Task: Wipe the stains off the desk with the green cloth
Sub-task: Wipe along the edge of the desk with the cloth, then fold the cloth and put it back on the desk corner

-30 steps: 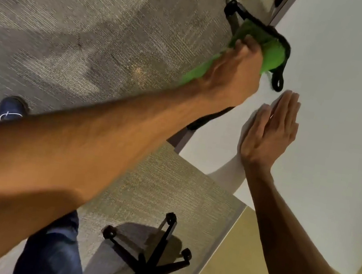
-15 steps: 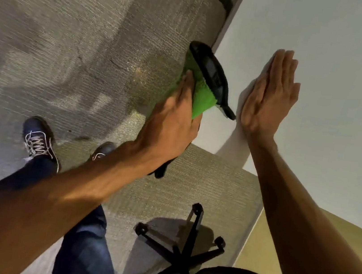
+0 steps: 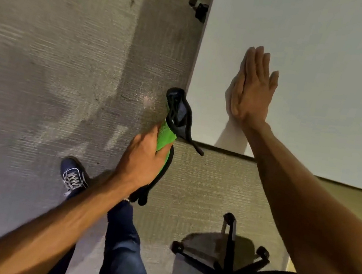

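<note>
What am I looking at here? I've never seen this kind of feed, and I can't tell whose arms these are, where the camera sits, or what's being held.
There is no machine: the arms belong to a person wearing a wide-angle camera on the head, looking down. The pale surface on the right is the desk, seen from above, with carpet beside it. The right hand lies flat on the desk, fingers straight. The left hand grips the green cloth, which has a dark trim and hangs at the desk's corner, off the top. Below you see the person's jeans, a shoe and an office chair. I can make out no stains.
</note>
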